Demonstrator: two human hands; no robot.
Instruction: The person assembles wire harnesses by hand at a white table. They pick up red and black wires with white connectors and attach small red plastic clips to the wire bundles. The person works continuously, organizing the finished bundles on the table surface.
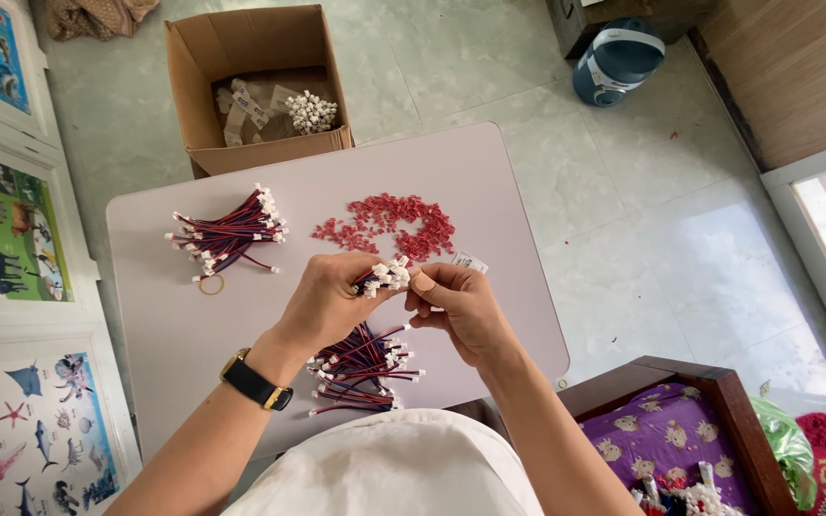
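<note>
My left hand grips a bundle of red, blue and black wires with white connector plugs, plugs pointing right. My right hand pinches at those plugs with thumb and fingertips; what it holds is too small to tell. Both hands hover over a pale table. Under them lies a loose heap of the same wires. A second wire bundle lies at the table's far left, with a rubber band beside it. A pile of small red pieces sits just beyond my hands.
An open cardboard box with white plugs and paper strips stands on the tiled floor behind the table. A blue jug stands at the back right. Animal posters line the left wall. A wooden-framed purple cushion is at the lower right.
</note>
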